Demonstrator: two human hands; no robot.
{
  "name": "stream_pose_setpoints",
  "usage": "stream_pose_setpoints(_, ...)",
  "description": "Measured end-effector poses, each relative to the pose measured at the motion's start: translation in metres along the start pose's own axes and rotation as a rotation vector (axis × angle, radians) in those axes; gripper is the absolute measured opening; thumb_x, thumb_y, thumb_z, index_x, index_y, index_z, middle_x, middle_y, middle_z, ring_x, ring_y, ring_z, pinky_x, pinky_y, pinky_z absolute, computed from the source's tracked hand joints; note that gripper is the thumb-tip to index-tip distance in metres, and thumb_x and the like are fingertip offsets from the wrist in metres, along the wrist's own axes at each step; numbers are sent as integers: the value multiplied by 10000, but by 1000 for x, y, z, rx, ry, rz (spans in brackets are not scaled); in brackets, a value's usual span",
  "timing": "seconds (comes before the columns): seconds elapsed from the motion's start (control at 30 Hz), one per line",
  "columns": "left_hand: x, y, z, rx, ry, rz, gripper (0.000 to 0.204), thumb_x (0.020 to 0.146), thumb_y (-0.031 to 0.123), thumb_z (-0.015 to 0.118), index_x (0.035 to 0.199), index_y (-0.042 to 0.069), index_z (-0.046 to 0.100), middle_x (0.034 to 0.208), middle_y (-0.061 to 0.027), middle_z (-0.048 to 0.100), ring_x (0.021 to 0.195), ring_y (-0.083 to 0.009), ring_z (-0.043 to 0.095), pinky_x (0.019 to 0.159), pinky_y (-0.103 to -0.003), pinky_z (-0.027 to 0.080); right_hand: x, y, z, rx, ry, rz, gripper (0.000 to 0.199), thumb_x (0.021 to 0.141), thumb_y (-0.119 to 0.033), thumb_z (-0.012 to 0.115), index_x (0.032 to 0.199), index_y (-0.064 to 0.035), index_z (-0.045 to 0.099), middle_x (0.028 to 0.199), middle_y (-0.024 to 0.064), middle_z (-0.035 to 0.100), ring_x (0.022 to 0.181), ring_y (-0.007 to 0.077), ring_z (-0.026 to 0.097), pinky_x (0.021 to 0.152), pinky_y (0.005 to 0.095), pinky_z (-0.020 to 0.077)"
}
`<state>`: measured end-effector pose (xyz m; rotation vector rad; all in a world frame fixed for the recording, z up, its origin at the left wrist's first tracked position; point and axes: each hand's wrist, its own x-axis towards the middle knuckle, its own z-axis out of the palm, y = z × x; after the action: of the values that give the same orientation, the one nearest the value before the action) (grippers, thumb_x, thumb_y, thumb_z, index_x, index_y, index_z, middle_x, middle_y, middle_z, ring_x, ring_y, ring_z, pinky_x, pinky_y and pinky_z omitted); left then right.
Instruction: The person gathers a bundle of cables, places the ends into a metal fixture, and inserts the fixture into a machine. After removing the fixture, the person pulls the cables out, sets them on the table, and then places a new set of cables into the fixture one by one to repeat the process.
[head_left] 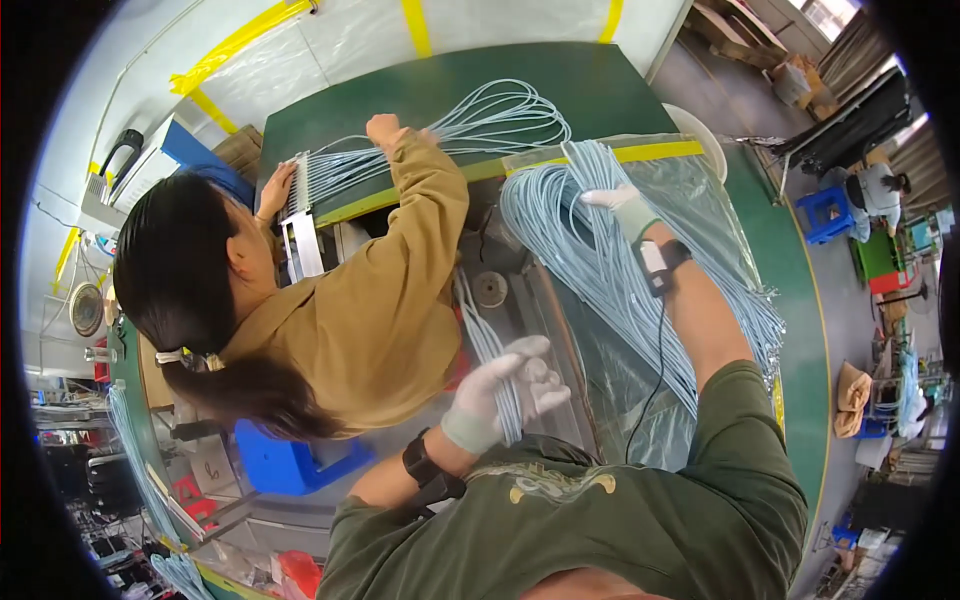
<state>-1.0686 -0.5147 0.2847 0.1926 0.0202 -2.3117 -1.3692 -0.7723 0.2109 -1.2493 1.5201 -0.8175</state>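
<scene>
A thin bundle of light-blue cables runs through my white-gloved left hand, its fingers curled around it in front of my body. The bundle hangs down beyond the hand toward the co-worker's side. Farther right, a large heap of light-blue cables lies on clear plastic sheeting on the bench. My gloved right hand is at the heap's far end, closed on a looped part of the cables; its fingertips are partly hidden.
At left, a co-worker in a brown jacket works both hands on more cables laid on the green bench, beside a white comb-like fixture. A blue stool stands below. A black cord hangs from my right wrist device.
</scene>
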Motion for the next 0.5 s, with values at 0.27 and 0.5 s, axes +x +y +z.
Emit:
stream_pose_setpoints(0.27,56,15,-2,25,-44,142,489,981,198,541,1428,31,435,1350,-133,552,1330,-320,471,1174,-500,338,-76,-42,-71,513,-182,-25,271,832,-211,744,994,0,692,851,96,690,787,186,667,739,324,529)
stream_pose_setpoints(0.5,126,22,-25,165,-70,197,596,1001,196,495,1514,-35,300,1559,-211,345,1464,-365,313,1224,-501,262,-93,-40,-76,514,-256,-36,342,821,-208,735,1082,1,669,879,102,699,816,221,691,780,338,554)
